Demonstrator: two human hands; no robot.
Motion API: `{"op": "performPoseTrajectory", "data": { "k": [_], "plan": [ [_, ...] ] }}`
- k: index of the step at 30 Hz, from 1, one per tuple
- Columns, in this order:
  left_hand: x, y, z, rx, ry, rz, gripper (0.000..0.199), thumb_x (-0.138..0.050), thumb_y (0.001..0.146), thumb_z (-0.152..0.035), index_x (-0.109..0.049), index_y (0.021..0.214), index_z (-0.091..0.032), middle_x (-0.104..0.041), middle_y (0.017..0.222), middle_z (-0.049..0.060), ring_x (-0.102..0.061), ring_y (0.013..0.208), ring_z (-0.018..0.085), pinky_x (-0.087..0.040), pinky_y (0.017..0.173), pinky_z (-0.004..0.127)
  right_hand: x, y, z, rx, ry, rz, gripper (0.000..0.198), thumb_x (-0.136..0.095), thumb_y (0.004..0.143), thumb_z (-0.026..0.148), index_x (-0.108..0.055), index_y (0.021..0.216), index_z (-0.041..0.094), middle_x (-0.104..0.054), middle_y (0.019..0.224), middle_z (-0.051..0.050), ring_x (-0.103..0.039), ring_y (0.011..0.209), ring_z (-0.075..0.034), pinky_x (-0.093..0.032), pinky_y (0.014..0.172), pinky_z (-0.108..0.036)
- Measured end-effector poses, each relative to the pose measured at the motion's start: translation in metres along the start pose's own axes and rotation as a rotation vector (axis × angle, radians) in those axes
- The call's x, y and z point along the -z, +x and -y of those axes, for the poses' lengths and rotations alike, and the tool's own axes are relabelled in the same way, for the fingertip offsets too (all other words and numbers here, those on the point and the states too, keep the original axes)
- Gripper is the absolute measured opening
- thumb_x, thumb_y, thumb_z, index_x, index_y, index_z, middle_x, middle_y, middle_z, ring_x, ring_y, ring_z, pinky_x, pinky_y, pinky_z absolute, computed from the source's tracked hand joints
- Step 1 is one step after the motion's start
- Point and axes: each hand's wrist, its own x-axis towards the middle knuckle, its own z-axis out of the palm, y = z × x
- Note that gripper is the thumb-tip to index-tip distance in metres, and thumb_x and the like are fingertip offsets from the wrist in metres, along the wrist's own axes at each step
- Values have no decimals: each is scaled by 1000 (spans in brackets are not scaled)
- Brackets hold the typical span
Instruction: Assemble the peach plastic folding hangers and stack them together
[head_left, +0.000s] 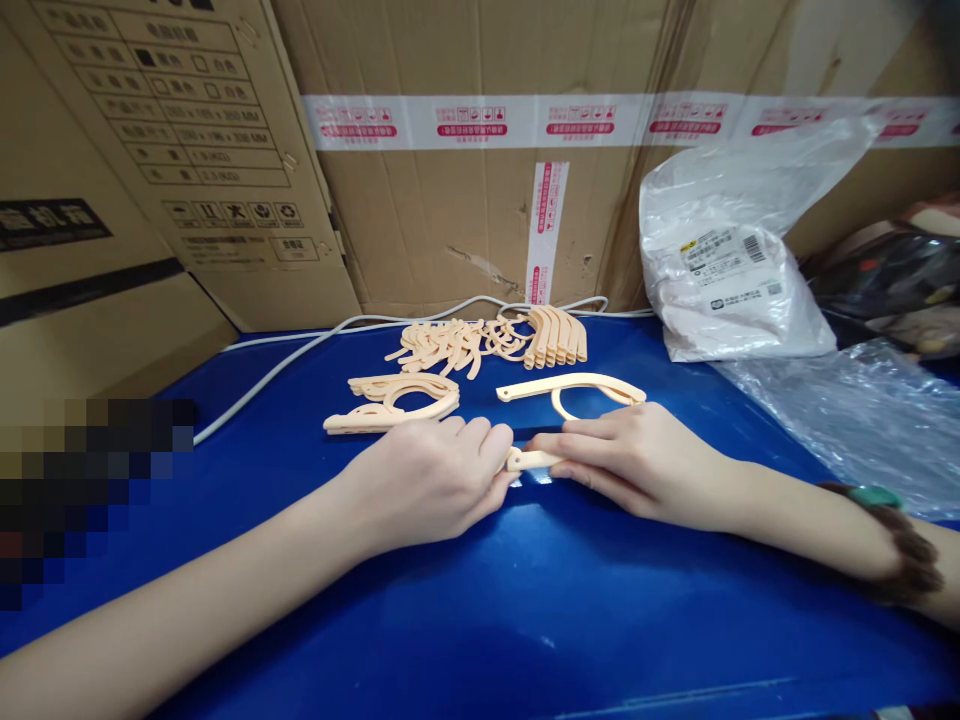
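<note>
My left hand [431,475] and my right hand [622,460] meet at the middle of the blue table [525,610]. Between their fingertips they pinch a small peach plastic piece [529,460], mostly hidden by the fingers. A curved peach hanger arm [570,388] lies just beyond my right hand. A small stack of assembled peach hanger parts [390,400] lies just beyond my left hand. Farther back sits a loose pile of the same peach parts [487,342].
Large cardboard boxes [465,200] wall off the back and left. A white cable [300,355] runs along the table's far edge. A white plastic bag [731,270] with a label and a clear plastic sheet [855,410] lie at the right.
</note>
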Motion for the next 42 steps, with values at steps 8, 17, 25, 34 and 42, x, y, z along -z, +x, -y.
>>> {"op": "performPoseTrajectory", "data": {
  "k": [8,17,25,34,42],
  "plan": [
    [-2,1,3,40,-177,40,27,-37,94,-27,-48,71,-19,-56,59,-2,-57,49,14,-30,45,28,-3,0,6,21,-176,-30,35,-34,102,30,-62,118,18,-68,78,-2,-64,62,-14,-40,58,-26],
    [-3,-1,5,44,-228,54,26,-38,93,-27,-47,70,-19,-57,59,-3,-55,49,13,-29,46,25,-4,0,8,-4,-130,-10,35,-34,102,30,-61,119,18,-70,84,-2,-67,68,-14,-42,60,-25],
    [-4,-1,3,47,-258,81,26,-36,93,-23,-48,70,-18,-56,58,-3,-56,48,13,-31,46,27,-3,0,7,5,-138,-35,33,-36,101,29,-63,114,17,-68,79,-2,-65,64,-14,-42,58,-26],
    [-5,-2,5,19,-267,76,26,-38,93,-27,-49,71,-18,-57,59,-3,-57,50,13,-32,47,26,0,1,7,7,-117,8,36,-35,101,30,-62,123,19,-68,80,-3,-65,67,-13,-43,62,-25],
    [0,0,4,19,-264,104,29,-37,95,-30,-49,72,-18,-60,62,-2,-59,51,14,-34,46,26,0,1,8,-10,-116,32,35,-37,100,29,-60,125,18,-70,87,-5,-67,71,-15,-47,64,-27]
  ]
}}
